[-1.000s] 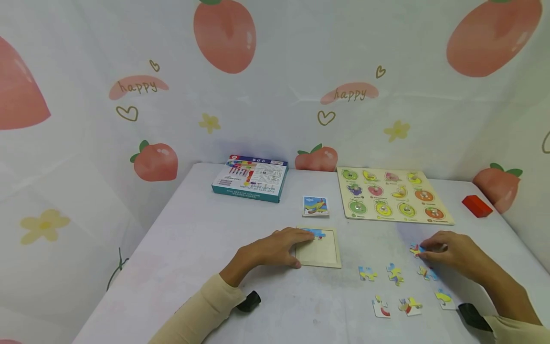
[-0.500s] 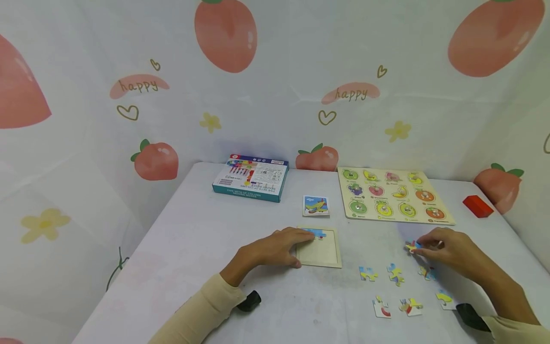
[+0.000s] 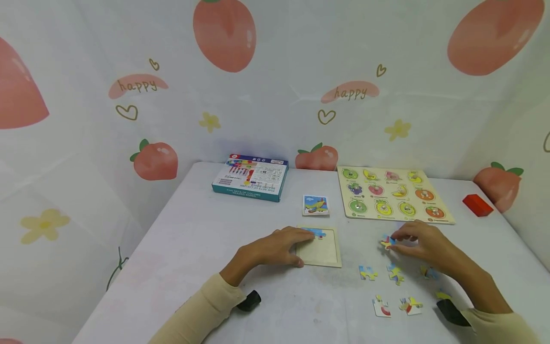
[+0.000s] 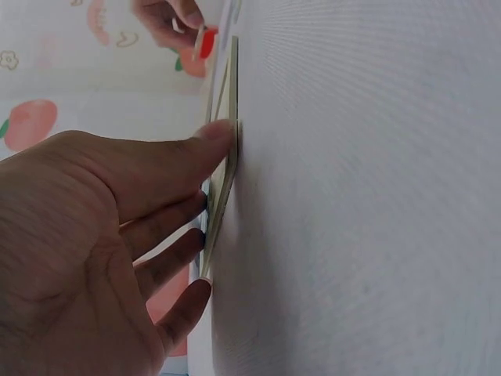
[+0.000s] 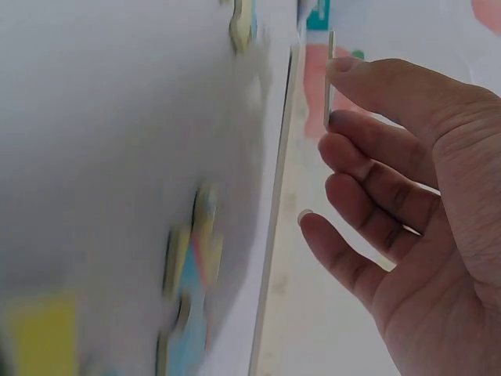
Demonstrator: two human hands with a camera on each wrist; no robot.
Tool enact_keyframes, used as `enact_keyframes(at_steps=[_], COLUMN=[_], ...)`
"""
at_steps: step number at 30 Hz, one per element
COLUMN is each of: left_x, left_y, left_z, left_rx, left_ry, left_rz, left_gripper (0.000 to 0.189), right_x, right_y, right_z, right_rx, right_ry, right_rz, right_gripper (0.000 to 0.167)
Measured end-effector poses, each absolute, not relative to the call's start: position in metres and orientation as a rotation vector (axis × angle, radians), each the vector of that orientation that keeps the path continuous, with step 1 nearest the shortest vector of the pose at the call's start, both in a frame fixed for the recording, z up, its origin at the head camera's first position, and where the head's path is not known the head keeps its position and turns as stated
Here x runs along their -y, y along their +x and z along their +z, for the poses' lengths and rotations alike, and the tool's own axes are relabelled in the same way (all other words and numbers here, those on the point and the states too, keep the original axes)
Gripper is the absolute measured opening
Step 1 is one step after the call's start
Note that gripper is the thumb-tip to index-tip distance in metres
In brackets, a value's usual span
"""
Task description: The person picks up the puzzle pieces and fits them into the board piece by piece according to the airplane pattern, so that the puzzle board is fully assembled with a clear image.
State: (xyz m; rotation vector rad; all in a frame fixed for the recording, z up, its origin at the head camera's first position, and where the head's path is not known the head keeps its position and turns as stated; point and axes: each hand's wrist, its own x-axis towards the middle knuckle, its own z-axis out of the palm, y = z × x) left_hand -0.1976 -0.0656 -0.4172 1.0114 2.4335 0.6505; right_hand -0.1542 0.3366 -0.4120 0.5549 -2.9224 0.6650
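Note:
My left hand (image 3: 277, 247) lies over the left side of a small square wooden puzzle tray (image 3: 322, 253), index finger reaching to blue puzzle pieces (image 3: 318, 232) along its top. In the left wrist view, the thumb touches the rim of the tray (image 4: 232, 94) and the other fingers extend along it. Thumb and fingers of my right hand (image 3: 423, 246) pinch a blue, yellow and red jigsaw piece (image 3: 387, 241) right of the tray; the right wrist view shows this piece (image 5: 329, 90) edge-on, raised off the table. Other loose pieces (image 3: 367, 273) lie below, some partly hidden by the right arm.
Behind the tray lies a picture card of a yellow plane (image 3: 315, 205). A teal-sided box (image 3: 251, 179) stands at the back left. At the back right are a fruit peg board (image 3: 395, 196) and a red block (image 3: 477, 205). A patterned cloth hangs behind the table.
My right hand has lifted the jigsaw piece from the right-hand group and carried it leftward toward the tray. My left hand stays in place on the tray.

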Motion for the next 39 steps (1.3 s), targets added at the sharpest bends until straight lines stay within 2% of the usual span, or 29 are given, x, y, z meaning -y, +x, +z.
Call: enact_keyframes(at_steps=[18,39], left_x=[0.064,0.063], left_y=[-0.197,-0.199], left_z=[-0.418,-0.419], left_rx=[-2.449,-2.448], left_ry=[1.017,1.011], left_rz=[0.647,0.662], left_gripper=[0.067,0.068], right_x=[-0.282,-0.237], right_y=[-0.18,-0.211], right_z=[-0.413,-0.417], right_rx=[2.901,2.973], right_ry=[0.772,0.939], right_rz=[0.783,0.764], right_gripper=[0.015,0.017])
